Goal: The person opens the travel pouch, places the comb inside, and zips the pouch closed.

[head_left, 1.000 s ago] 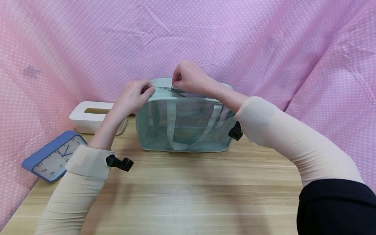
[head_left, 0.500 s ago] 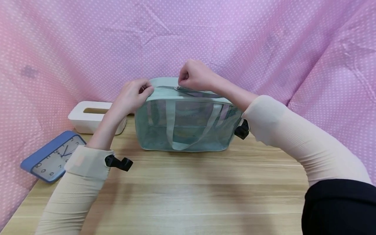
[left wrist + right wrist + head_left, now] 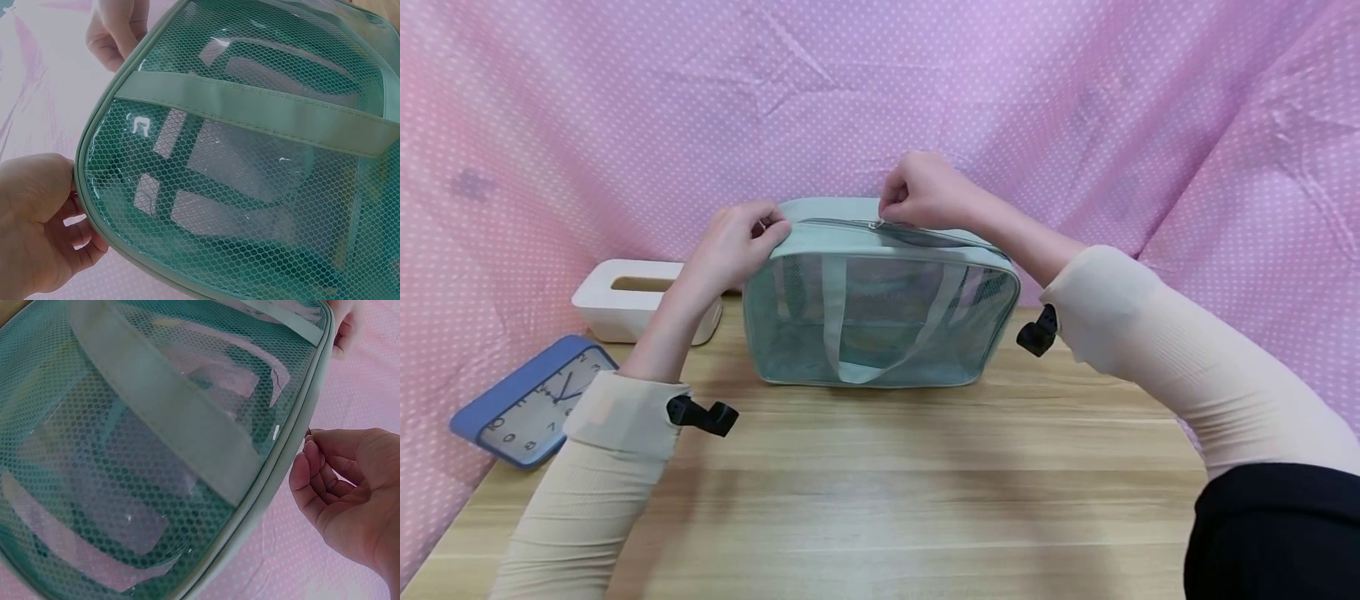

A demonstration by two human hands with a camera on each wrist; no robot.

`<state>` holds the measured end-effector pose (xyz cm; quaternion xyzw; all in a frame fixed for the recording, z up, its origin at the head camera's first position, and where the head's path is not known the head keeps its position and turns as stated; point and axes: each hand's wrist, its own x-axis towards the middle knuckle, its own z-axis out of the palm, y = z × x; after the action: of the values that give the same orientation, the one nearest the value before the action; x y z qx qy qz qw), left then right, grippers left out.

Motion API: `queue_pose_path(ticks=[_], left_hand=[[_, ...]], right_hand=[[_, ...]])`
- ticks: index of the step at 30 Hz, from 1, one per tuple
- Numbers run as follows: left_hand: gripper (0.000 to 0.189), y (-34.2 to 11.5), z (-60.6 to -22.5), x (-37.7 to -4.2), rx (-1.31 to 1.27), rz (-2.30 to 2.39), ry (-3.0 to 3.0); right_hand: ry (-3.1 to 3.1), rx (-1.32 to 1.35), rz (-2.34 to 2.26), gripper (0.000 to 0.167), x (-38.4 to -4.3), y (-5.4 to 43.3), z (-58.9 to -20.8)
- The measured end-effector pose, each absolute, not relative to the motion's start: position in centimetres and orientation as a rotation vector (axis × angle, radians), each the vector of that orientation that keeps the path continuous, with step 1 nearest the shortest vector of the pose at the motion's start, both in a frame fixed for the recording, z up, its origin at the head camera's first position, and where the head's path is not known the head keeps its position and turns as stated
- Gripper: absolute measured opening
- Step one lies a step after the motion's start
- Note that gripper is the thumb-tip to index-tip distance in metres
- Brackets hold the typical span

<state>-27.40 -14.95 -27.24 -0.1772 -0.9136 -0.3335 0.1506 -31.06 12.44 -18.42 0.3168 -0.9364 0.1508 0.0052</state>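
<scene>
A pale green toiletry bag (image 3: 805,242) with see-through mesh-patterned sides and a strap handle (image 3: 834,312) stands upright on the table. My left hand (image 3: 737,242) grips its top left corner, thumb on the near side. At the top, my right hand (image 3: 925,193) pinches the pull of the metal zipper slider (image 3: 876,223), near the middle of the zipper. A dark gap in the zipper shows to the right of the slider. The right wrist view has the fingertips (image 3: 312,440) pinched together right at the bag's top edge.
Behind my left forearm is a white tissue box (image 3: 625,304) with a slot in its lid. A blue-framed clock (image 3: 535,400) leans at the far left. Pink dotted cloth (image 3: 820,100) hangs behind the wooden table (image 3: 880,492).
My right hand has moved to the right along the bag's top, and the zipper slider with it. The bag's right top corner has spread outward. My left hand keeps its hold.
</scene>
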Motion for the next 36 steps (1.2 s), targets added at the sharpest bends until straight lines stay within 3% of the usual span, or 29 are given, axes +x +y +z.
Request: queue_pose_path(ticks=[25,36], left_hand=[[0.025,-15.2,-27.0,-27.2,-0.467,-0.943,-2.63],[0.026,-15.1,-27.1,-27.2,-0.459,-0.94,-2.633]], right_hand=[[-3.045,0.788,0.641,0.017,-30.9,18.9,-18.5],[-3.024,0.671,0.919,0.019,-30.8,22.3,-19.5]])
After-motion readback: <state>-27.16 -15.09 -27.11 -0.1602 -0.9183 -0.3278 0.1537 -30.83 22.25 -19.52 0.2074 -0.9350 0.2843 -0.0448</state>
